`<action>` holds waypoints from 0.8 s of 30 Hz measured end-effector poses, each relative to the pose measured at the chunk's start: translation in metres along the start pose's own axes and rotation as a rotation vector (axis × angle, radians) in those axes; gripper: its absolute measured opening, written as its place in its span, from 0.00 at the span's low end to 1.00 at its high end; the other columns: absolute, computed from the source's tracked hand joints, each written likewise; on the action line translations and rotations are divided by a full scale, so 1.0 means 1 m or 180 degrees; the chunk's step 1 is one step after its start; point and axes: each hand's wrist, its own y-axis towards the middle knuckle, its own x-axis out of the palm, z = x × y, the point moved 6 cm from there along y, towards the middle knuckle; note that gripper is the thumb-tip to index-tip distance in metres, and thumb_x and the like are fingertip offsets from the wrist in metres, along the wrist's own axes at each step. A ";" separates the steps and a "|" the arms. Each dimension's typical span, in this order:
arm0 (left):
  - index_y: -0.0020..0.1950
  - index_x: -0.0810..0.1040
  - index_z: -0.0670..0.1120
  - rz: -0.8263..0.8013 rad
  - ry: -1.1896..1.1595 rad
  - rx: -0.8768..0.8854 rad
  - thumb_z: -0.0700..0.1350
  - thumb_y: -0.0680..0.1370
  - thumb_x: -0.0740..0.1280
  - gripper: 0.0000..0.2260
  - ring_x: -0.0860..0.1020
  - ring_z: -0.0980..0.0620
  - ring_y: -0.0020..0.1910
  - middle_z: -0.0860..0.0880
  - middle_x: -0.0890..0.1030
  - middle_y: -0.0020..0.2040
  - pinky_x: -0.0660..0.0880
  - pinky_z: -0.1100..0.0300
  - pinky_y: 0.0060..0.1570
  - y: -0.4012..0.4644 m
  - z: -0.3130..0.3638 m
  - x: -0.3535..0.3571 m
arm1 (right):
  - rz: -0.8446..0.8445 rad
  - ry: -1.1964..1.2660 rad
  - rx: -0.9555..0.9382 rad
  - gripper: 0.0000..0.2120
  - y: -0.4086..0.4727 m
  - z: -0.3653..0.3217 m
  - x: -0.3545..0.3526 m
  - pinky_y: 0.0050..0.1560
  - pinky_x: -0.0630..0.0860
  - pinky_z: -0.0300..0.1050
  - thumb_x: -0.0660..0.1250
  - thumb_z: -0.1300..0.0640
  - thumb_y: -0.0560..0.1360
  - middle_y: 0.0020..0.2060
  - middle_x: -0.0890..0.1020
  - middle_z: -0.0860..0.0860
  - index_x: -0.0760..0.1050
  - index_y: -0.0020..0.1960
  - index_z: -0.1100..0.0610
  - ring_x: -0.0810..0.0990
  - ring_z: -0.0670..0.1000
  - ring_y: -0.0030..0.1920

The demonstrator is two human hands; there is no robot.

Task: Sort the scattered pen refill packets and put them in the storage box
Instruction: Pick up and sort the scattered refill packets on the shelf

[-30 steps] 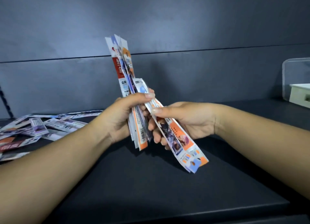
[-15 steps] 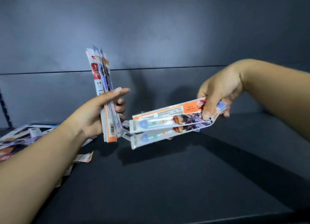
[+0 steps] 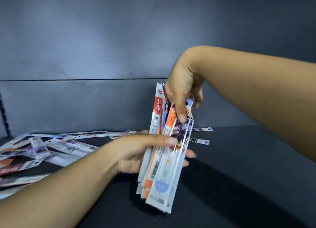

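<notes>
An upright bundle of pen refill packets, white, orange, red and pale blue, stands in the middle of the view above the dark shelf. My left hand grips the bundle round its middle, thumb across the front. From above, my right hand pinches the bundle's top end between thumb and fingers. More loose refill packets lie scattered on the shelf at the left. The storage box is out of view.
The dark shelf surface runs across the lower half, with a dark back wall behind. Two loose packet ends stick out on the shelf just behind the bundle.
My right hand has swung its packets from lying sideways to upright and laid them against the left hand's bundle. Both hands now hold one joined bundle, further right in view.
</notes>
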 end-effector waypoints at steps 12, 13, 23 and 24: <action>0.39 0.79 0.48 0.1894 0.0998 0.1416 0.32 0.66 0.72 0.11 0.82 0.58 0.36 0.55 0.84 0.32 0.78 0.66 0.40 -0.014 0.024 -0.041 | 0.0798 0.3233 -0.2120 0.20 -0.010 -0.022 0.043 0.58 0.71 0.44 0.71 0.61 0.64 0.49 0.79 0.47 0.73 0.55 0.51 0.77 0.46 0.52; 0.39 0.80 0.49 0.1706 0.1271 0.1256 0.33 0.67 0.72 0.11 0.83 0.58 0.39 0.55 0.84 0.34 0.78 0.65 0.43 -0.010 0.017 -0.036 | 0.0826 0.3244 -0.2064 0.15 -0.002 -0.027 0.058 0.56 0.72 0.41 0.70 0.62 0.67 0.49 0.78 0.47 0.73 0.51 0.50 0.77 0.44 0.50; 0.44 0.77 0.50 0.1691 0.1515 0.0848 0.37 0.69 0.71 0.09 0.83 0.58 0.37 0.53 0.84 0.31 0.80 0.59 0.47 0.021 -0.006 -0.020 | 0.1831 0.3951 -0.1857 0.04 0.015 -0.006 0.078 0.37 0.76 0.50 0.72 0.59 0.66 0.38 0.81 0.59 0.79 0.39 0.57 0.77 0.57 0.40; 0.44 0.78 0.47 0.1644 0.1581 0.0773 0.37 0.70 0.70 0.07 0.83 0.58 0.36 0.53 0.83 0.30 0.80 0.60 0.46 0.024 -0.008 -0.018 | 0.1817 0.4026 -0.1775 0.05 0.018 -0.003 0.082 0.32 0.72 0.48 0.73 0.57 0.66 0.34 0.80 0.56 0.79 0.39 0.57 0.75 0.58 0.38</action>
